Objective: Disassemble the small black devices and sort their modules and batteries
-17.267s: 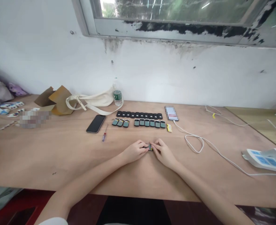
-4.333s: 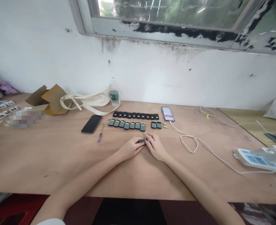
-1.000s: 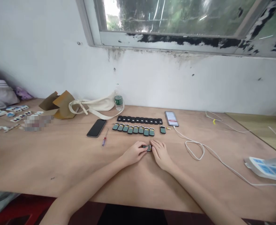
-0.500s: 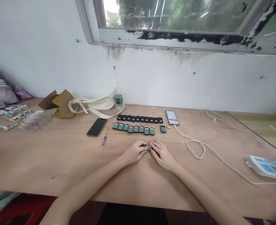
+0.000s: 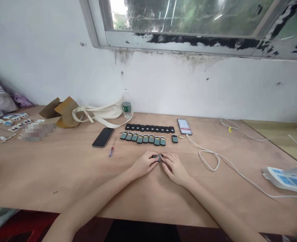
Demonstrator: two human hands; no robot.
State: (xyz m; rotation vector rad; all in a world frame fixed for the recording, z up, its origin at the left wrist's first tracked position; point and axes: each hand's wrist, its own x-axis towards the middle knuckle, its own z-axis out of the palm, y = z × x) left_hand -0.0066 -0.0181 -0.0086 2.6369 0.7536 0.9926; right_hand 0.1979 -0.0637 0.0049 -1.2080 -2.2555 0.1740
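Observation:
Between my hands, low over the near middle of the table, is a small black-edged case with a grey-green face point(image 5: 158, 158). My left hand point(image 5: 144, 164) is closed, its thumb and fingers pinching the case's left side. From the other side my right hand point(image 5: 175, 168) grips the right end with bent fingertips, which partly hide it. Beyond them lie a row of similar grey-green-faced cases point(image 5: 145, 138), a single such case point(image 5: 175, 138) to the right and a tiny yellow piece point(image 5: 181, 137). Behind these runs a row of black rounded covers point(image 5: 147, 128).
To the left lie a screwdriver point(image 5: 111, 152) and a dark phone point(image 5: 103, 137). A lit phone point(image 5: 184, 126) trails a white cable point(image 5: 236, 168) rightward past a power strip point(image 5: 287, 178). A bottle point(image 5: 126, 107), white bag point(image 5: 108, 112) and paper bag point(image 5: 67, 112) stand behind.
My right fingertips have shifted slightly at the case's right end, and a little more of it shows. The left hand keeps its pinch. The whole view has shifted slightly.

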